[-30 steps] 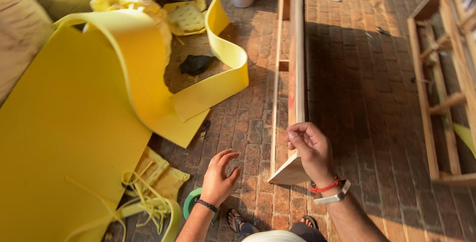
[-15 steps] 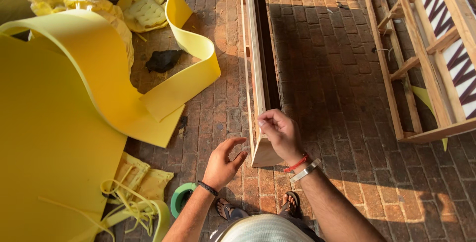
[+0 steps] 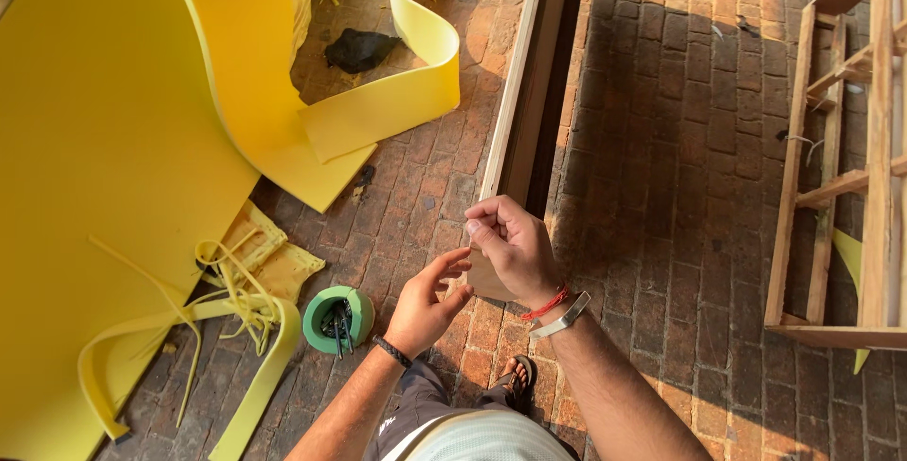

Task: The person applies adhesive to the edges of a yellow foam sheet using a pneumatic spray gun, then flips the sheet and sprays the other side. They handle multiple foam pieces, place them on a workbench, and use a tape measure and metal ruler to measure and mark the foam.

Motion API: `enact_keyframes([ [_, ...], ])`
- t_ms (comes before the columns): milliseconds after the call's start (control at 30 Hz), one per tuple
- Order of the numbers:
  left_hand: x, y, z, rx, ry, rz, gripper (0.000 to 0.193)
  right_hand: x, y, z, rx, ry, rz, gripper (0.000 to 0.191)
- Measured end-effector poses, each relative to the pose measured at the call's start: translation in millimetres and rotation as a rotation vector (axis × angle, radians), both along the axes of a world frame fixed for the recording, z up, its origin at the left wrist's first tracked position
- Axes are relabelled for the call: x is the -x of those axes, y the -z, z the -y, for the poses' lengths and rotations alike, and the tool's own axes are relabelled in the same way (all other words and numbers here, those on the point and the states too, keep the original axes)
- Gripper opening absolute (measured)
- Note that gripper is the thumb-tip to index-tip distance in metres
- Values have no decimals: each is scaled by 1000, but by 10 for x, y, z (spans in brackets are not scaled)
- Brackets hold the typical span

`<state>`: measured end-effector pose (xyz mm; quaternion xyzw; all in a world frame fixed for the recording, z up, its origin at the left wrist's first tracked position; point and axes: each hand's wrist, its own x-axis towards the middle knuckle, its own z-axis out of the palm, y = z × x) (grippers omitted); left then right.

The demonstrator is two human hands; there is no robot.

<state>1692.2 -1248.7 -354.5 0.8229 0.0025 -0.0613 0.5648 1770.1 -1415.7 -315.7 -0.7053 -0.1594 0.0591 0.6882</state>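
Head view, looking down from a standing position. The right hand (image 3: pixel 515 248) is clenched around the near end of a long wooden frame (image 3: pixel 524 93), which runs from the hands toward 12 o'clock across the brick floor (image 3: pixel 661 187). The left hand (image 3: pixel 425 305) has closed in over the last second: earlier it hung apart at 8 o'clock from the frame end; now its fingers (image 3: pixel 452 263) are spread loose and just touch the lower corner, grasping nothing. The view has also swung, so the frame now sits centred. Judged from this, a two-handed hold on the frame end is being set up.

At 9 o'clock lies a yellow foam sheet (image 3: pixel 94 159); beside the left hand, a green tape roll (image 3: pixel 338 317). At 3 o'clock stands a wooden rack (image 3: pixel 850 187).
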Motion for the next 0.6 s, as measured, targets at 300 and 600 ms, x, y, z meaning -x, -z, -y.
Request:
enact_keyframes([
  [300, -24, 101, 74, 88, 4, -48, 51, -65, 17, -12, 70, -31, 105, 11],
  [600, -228, 200, 5, 50, -79, -60, 37, -56, 59, -41, 67, 0, 83, 13],
])
